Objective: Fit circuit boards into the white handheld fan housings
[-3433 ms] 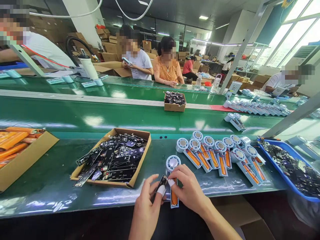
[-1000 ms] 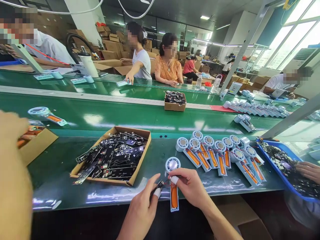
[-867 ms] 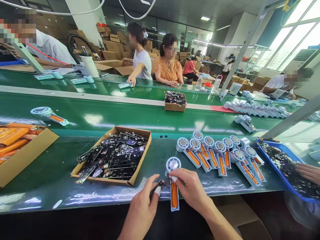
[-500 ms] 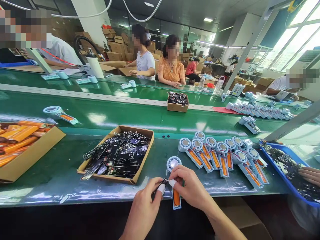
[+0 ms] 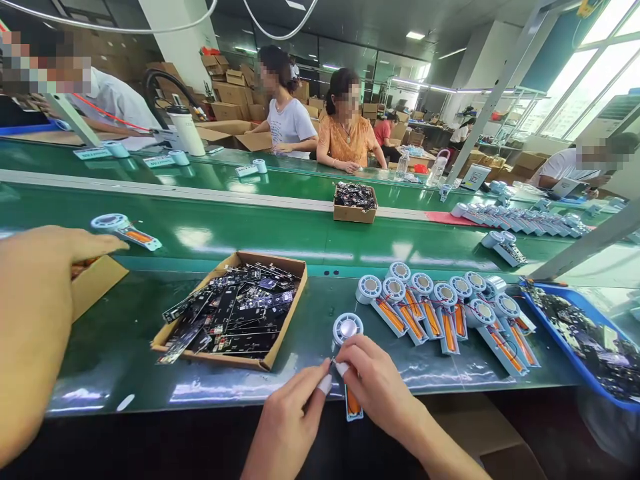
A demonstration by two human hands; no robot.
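My left hand [image 5: 295,413] is closed in a pinch, with white covers on fingertips. A small dark circuit board is between its fingers, now mostly hidden by them. My right hand [image 5: 377,383] pinches close against it, and whatever its fingertips grip is too small to make out. Just under both hands lies a light-blue handheld fan housing [image 5: 347,328], its round head facing up and an orange battery in its handle, partly covered by my right hand. Left of my hands stands a cardboard tray [image 5: 269,360] heaped with black circuit boards [image 5: 240,310].
Several fan housings [image 5: 445,293] with orange batteries lie grouped at right, near a blue tray [image 5: 575,373] of dark parts. A co-worker's hand [image 5: 40,300] reaches over a cardboard box [image 5: 100,280] at left. Beyond runs a green belt [image 5: 280,233] carrying a small box [image 5: 355,213].
A co-worker's arm has come in at left over the box of orange batteries. The hand at the blue tray has left view. My hands stay together, and the board is now more hidden.
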